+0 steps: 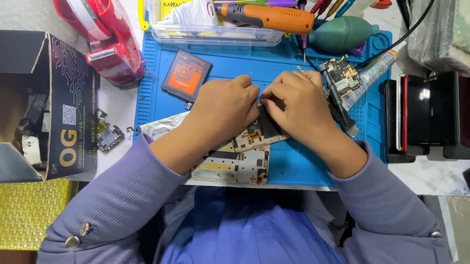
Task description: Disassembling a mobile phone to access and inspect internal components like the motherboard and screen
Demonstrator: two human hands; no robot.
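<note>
While resting on the blue silicone work mat, the left hand and the right hand are both pinching narrowly a small dark flat phone part.

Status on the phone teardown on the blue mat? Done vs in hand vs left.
Looks done: the battery and a circuit board already lie loose on the blue mat. In hand: left hand and right hand meet over the opened phone frame, fingers pinching at its top edge. Left: a second opened frame lies under it; how far along it is I cannot tell.
</note>
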